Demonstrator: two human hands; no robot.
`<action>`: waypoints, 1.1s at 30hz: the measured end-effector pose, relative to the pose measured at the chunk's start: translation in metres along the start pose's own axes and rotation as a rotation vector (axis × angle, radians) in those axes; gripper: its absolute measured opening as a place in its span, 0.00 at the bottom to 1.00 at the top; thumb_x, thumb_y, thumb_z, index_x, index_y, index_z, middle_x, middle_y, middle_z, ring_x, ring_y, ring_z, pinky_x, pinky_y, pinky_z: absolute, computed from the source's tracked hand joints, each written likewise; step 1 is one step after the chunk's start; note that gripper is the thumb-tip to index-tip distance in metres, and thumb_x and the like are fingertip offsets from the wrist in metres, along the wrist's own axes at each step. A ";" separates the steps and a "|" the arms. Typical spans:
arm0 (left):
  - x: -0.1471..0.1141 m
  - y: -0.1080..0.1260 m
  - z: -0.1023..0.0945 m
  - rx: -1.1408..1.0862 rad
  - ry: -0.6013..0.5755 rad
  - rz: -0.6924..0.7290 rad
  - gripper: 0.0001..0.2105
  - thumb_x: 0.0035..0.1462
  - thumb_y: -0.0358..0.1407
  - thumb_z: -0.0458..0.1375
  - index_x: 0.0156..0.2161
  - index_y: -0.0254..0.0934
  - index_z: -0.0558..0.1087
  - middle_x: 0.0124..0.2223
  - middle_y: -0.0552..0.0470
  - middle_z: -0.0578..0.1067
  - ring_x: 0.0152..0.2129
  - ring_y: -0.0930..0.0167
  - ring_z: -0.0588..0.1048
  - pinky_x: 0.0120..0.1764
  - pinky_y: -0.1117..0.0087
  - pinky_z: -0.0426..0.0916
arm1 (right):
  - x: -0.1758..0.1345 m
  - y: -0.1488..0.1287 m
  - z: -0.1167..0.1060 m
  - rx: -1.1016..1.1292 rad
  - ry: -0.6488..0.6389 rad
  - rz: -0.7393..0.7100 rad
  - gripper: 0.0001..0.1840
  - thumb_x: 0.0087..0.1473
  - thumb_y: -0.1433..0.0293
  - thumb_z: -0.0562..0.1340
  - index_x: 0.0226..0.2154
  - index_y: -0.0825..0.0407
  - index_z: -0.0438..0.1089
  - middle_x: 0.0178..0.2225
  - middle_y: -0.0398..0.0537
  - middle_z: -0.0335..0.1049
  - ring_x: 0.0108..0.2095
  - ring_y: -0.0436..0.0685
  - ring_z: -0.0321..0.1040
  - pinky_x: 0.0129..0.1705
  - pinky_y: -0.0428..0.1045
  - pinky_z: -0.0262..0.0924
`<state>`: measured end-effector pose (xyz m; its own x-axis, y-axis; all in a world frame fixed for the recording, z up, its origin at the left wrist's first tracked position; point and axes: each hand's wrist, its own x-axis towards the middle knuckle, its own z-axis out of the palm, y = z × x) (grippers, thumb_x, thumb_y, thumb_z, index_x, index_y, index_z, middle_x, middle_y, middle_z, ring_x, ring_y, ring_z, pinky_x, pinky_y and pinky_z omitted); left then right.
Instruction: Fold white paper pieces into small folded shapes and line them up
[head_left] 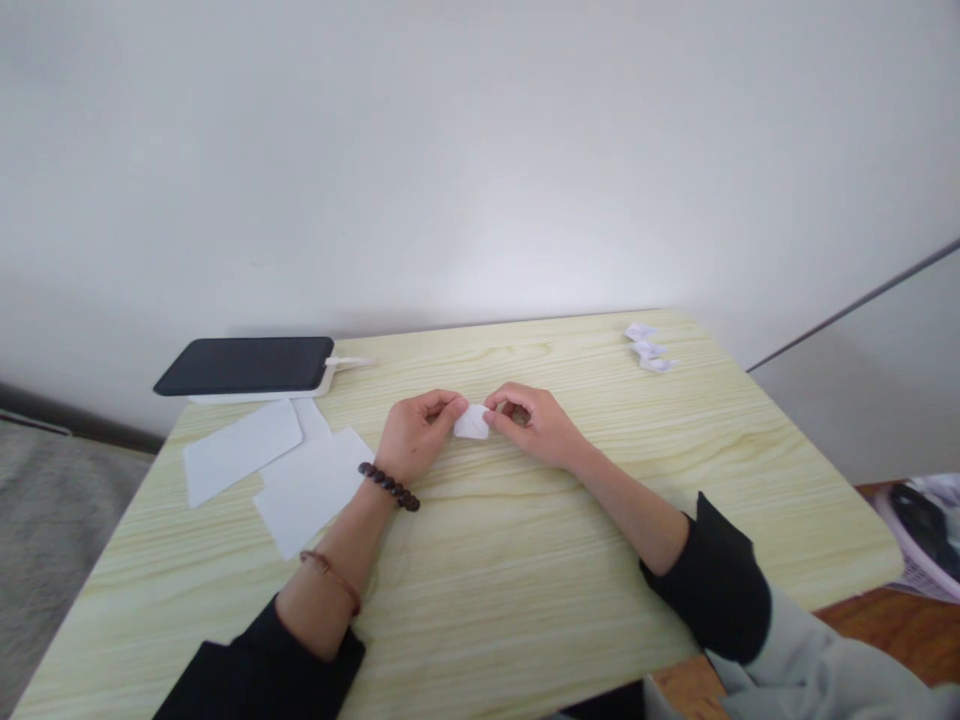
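Head view: to the right of the smartphone (244, 366), a folded paper piece (471, 424) sits between left fingers (452, 408) and right fingers (498, 420), both pinching its edges; it looks small, white, creased.

A pale wooden table (525, 560) with flowing, yellowish-green grain stands at, or very close to, a plain whitish wall (480, 180) that rises behind its far edge. The light is soft and even, brightest in a hazy patch on the wall just above that edge. Beyond the table's far right corner, a thin dark line (847, 310) slants upward across the white surface. Past the near right corner I see reddish-brown flooring (892, 620) and a pinkish basket (916, 569) with dark and pale things inside. Off the table's left side lies a mottled grey surface (60, 560), a dark band (90, 438) bordering it along the wall's foot.
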<state>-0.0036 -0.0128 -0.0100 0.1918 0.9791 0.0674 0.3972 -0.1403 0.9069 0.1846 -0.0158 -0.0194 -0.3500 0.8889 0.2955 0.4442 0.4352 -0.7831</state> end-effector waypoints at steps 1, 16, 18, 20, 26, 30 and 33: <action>0.000 0.000 0.000 -0.009 -0.003 -0.003 0.15 0.53 0.45 0.56 0.31 0.34 0.75 0.29 0.52 0.78 0.27 0.70 0.74 0.31 0.72 0.66 | 0.000 -0.001 0.000 0.009 0.003 0.007 0.05 0.53 0.70 0.60 0.30 0.53 0.71 0.27 0.43 0.69 0.26 0.47 0.63 0.28 0.44 0.55; 0.000 0.001 0.002 0.034 -0.055 0.045 0.14 0.49 0.43 0.59 0.39 0.35 0.73 0.36 0.50 0.79 0.34 0.67 0.76 0.41 0.66 0.67 | 0.000 0.000 0.000 0.042 0.025 0.089 0.10 0.54 0.68 0.58 0.23 0.54 0.67 0.21 0.40 0.64 0.23 0.46 0.57 0.26 0.43 0.50; 0.001 0.001 0.001 0.021 -0.021 0.039 0.17 0.49 0.42 0.59 0.43 0.34 0.71 0.35 0.50 0.79 0.33 0.68 0.75 0.40 0.66 0.67 | 0.000 0.000 0.000 -0.011 -0.022 0.064 0.11 0.53 0.69 0.59 0.22 0.54 0.66 0.20 0.39 0.62 0.21 0.46 0.56 0.25 0.44 0.48; 0.001 0.000 0.002 -0.003 -0.020 0.030 0.20 0.50 0.42 0.59 0.46 0.34 0.69 0.34 0.51 0.79 0.31 0.69 0.75 0.39 0.66 0.66 | 0.000 0.001 0.000 -0.059 -0.058 0.031 0.12 0.53 0.68 0.59 0.21 0.54 0.65 0.18 0.38 0.60 0.20 0.45 0.54 0.25 0.44 0.47; 0.001 -0.002 0.004 -0.057 -0.023 0.035 0.17 0.51 0.42 0.58 0.45 0.34 0.69 0.36 0.49 0.78 0.35 0.67 0.75 0.40 0.66 0.66 | 0.000 0.001 0.000 -0.060 -0.031 0.003 0.12 0.56 0.66 0.58 0.23 0.54 0.65 0.21 0.39 0.62 0.22 0.46 0.55 0.27 0.44 0.48; 0.001 -0.002 0.004 -0.026 -0.037 0.062 0.15 0.52 0.43 0.58 0.41 0.35 0.73 0.38 0.48 0.79 0.36 0.67 0.75 0.41 0.66 0.66 | 0.000 0.002 0.002 -0.024 0.015 -0.009 0.11 0.56 0.66 0.58 0.26 0.53 0.67 0.23 0.41 0.63 0.23 0.47 0.57 0.27 0.44 0.50; 0.001 -0.001 0.003 0.042 -0.023 0.076 0.14 0.53 0.44 0.57 0.39 0.36 0.75 0.37 0.50 0.79 0.34 0.67 0.75 0.39 0.67 0.66 | 0.000 0.003 0.003 0.010 0.111 0.010 0.08 0.53 0.66 0.60 0.35 0.53 0.68 0.28 0.42 0.67 0.23 0.47 0.59 0.27 0.44 0.53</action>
<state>-0.0016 -0.0122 -0.0121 0.2435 0.9617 0.1255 0.4183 -0.2209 0.8810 0.1838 -0.0149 -0.0235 -0.2518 0.9037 0.3462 0.4383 0.4254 -0.7918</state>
